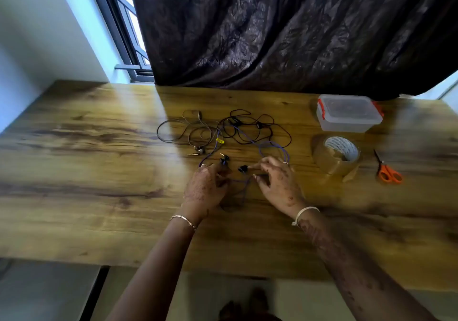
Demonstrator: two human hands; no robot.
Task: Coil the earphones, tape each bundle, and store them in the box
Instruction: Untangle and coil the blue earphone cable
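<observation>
Three tangled earphones lie mid-table: a brown pair (184, 132) at left, a black pair (255, 127) behind, and a purple pair (270, 147) whose cord runs to both hands. My left hand (205, 189) pinches the purple cord just below one black earbud (224, 160). My right hand (277, 183) pinches the cord next to the other earbud (243, 169). A loop of purple cord hangs between the hands. The clear plastic box (348, 113) with red clips stands closed at the back right. A roll of brown tape (337, 156) lies in front of it.
Orange-handled scissors (386, 170) lie right of the tape. A dark curtain (285, 30) hangs over the table's far edge, with a window (126, 23) to the left. The wooden table (86, 172) stretches wide on both sides.
</observation>
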